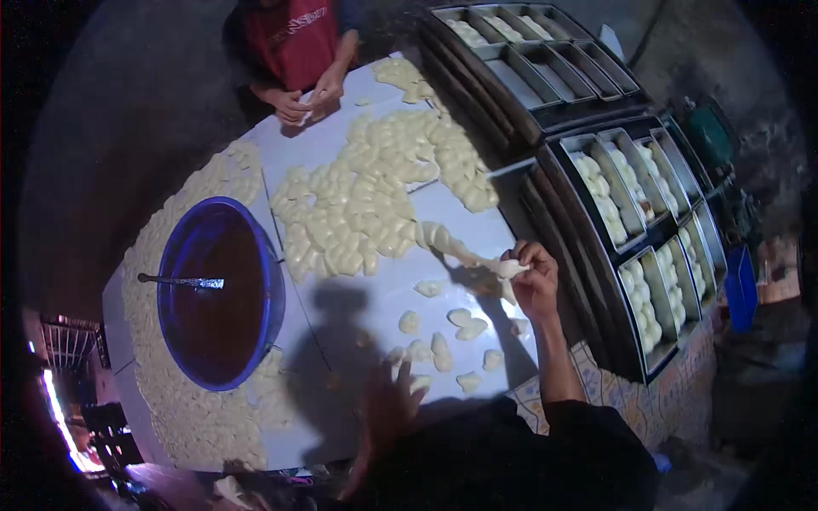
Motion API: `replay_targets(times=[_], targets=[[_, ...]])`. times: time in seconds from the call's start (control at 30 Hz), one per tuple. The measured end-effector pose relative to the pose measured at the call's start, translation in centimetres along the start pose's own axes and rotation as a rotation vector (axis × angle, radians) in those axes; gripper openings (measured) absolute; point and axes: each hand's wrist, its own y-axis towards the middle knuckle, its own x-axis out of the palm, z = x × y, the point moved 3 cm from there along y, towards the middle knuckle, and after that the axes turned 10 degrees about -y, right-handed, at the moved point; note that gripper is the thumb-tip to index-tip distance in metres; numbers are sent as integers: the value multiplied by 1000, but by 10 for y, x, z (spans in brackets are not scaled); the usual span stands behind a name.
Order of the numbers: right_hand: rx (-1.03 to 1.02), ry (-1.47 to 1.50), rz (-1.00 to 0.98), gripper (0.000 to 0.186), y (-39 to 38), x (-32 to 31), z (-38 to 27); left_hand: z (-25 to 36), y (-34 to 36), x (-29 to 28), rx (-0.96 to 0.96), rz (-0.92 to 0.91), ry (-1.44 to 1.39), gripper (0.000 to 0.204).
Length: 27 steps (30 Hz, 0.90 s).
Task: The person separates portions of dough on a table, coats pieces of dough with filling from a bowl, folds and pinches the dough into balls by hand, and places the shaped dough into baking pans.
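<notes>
My right hand [532,281] pinches a pale piece of dough [513,269], from which a stretched strip [452,244] runs left to the large mass of lumpy dough [341,217] on the white tabletop [447,209]. My left hand [392,396] is low at the centre, fingers apart, at the small separate dough pieces [441,353] scattered near the table's front; whether it touches one is hard to tell in the shadow.
A blue tub [268,289] of brownish liquid, with a long utensil across it, sits left amid spread dough. A person in red [298,51] works across the table. Metal loaf tins [537,77] fill racks at the right, many holding dough balls.
</notes>
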Motion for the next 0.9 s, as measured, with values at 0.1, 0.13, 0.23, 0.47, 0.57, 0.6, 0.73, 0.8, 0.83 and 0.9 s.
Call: replay_targets(times=[0.1, 0.13, 0.23, 0.47, 0.57, 0.6, 0.73, 0.8, 0.83, 0.9], targets=[[63, -139, -18, 21, -33, 1, 2, 53, 58, -9, 277, 52, -153, 76], [95, -124, -45, 20, -44, -3, 10, 56, 80, 3, 342, 80, -277, 79], [125, -7, -119, 18, -75, 11, 13, 53, 126, 41, 498, 71, 18, 55], [333, -274, 185, 31, -119, -93, -18, 40, 126, 31, 493, 400, -230, 29], [155, -1746, 223, 32, -119, -93, 0, 6, 138, 9, 436, 457, -192, 28], [40, -1611, 210, 31, -112, -80, 7, -2, 143, 9, 453, 478, -144, 27], [-11, -1380, 51, 29, -55, -17, 56, 4, 181, 1, 466, 272, -108, 36], [-147, -1485, 21, 30, -31, 19, 78, 7, 198, 4, 551, 226, -47, 43], [-241, -1526, 18, 30, -24, 29, 84, 11, 205, 6, 636, 183, 9, 50], [-98, -1481, -105, 25, -15, 20, 102, 8, 220, 18, 588, 85, 238, 63]])
